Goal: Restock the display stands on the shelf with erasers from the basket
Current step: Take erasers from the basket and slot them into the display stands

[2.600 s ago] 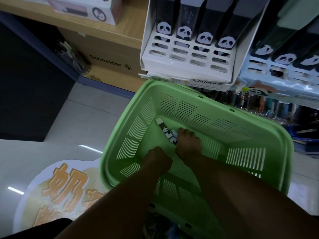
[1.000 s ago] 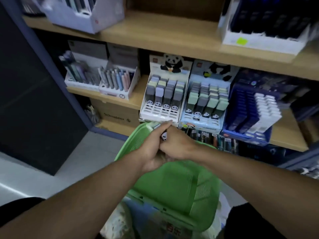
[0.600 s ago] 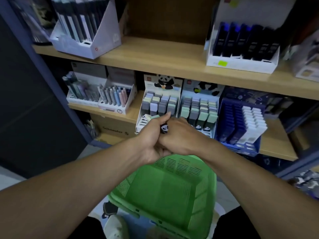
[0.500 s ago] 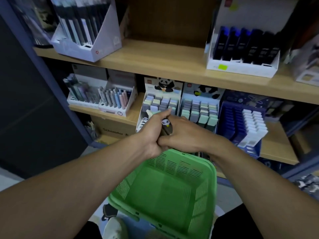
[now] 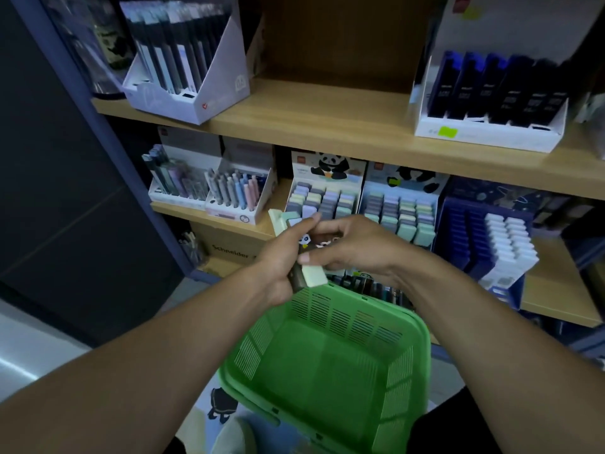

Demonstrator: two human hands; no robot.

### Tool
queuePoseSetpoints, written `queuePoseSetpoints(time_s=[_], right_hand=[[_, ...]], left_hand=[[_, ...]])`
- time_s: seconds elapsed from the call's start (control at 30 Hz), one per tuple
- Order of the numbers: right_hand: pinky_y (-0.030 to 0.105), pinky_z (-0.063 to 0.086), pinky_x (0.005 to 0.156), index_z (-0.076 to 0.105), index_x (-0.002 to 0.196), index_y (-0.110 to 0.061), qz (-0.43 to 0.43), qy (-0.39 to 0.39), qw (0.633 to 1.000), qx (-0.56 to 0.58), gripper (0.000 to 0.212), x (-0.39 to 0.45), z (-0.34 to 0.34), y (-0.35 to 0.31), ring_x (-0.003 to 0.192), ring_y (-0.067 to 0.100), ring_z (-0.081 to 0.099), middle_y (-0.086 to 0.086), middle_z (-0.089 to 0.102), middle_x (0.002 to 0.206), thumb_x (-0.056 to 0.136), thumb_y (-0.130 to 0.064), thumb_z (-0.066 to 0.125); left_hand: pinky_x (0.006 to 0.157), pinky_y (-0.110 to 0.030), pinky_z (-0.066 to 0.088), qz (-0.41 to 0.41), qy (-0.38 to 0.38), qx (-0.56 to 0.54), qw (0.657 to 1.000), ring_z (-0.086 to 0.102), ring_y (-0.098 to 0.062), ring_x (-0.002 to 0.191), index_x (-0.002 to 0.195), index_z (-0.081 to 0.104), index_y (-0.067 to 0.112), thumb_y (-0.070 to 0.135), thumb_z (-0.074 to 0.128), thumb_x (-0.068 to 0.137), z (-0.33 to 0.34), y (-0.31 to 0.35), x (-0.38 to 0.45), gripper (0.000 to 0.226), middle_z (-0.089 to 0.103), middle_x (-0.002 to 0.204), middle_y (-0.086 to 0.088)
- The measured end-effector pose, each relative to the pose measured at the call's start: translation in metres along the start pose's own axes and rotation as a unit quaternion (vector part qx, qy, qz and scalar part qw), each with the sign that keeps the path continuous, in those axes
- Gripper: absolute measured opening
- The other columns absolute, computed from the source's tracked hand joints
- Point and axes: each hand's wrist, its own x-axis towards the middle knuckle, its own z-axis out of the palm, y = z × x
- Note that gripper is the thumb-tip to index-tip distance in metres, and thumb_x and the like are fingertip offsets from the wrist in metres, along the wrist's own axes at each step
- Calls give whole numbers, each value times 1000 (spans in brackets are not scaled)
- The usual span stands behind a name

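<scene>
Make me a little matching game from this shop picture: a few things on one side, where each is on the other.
Things:
1. green basket
2. bundle of erasers
3. panda display stands
4. black packs in a white stand

Places:
A. upper shelf, right
B. below the hands
C. held in both hands
D. middle shelf, behind the hands

Pairs: 1-B, 2-C, 3-D, 4-A

L hand [image 5: 278, 257] fingers curled gripping, R hand [image 5: 353, 247] pinching, both forearms extended

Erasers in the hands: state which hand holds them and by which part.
The left hand grips a bundle of panda erasers round their dark sleeves. The right hand pinches the lowest eraser near its pale end.
</scene>
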Motion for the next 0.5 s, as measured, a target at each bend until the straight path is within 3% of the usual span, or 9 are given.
queuePoseSetpoints(time_s=[0.13,0.23,0.3,0.43,0.5], right_hand=[[27,60,67,63,122,-13,50,0,999,-1,49,10,16,8,81,12,69,4,65,97,79,-11,84],[30,60,64,61,121,-9,75,-5,996,41,45,21,19,15,87,16,70,8,68,101,81,-3,80],[33,61,68,61,119,-8,92,-16,993,78,42,27,21,20,89,19,70,11,70,103,82,1,78],[32,61,73,62,118,-6,101,-15,987,126,39,40,15,30,86,23,72,16,72,105,82,3,75],[27,60,71,65,118,-6,81,18,992,96,39,46,8,31,84,19,73,13,73,106,82,0,77]], left_hand=[[65,-43,62,-27,11,6,1000,75,-32,81,117,69,11,44,74,85,-17,-6,9,47,76,101,-16],[88,-48,58,-43,-12,32,999,73,-35,98,121,67,10,46,73,84,-31,-8,14,52,75,106,-18],[94,-49,56,-65,-34,45,996,71,-34,102,120,67,7,47,72,82,-40,-9,19,56,74,107,-18],[61,-32,59,-96,-46,31,994,69,-19,63,106,65,6,45,72,84,-53,-6,27,46,72,74,-8],[56,-29,57,-96,-19,7,995,60,-14,57,97,64,9,41,74,84,-56,-6,32,36,64,66,-3]])
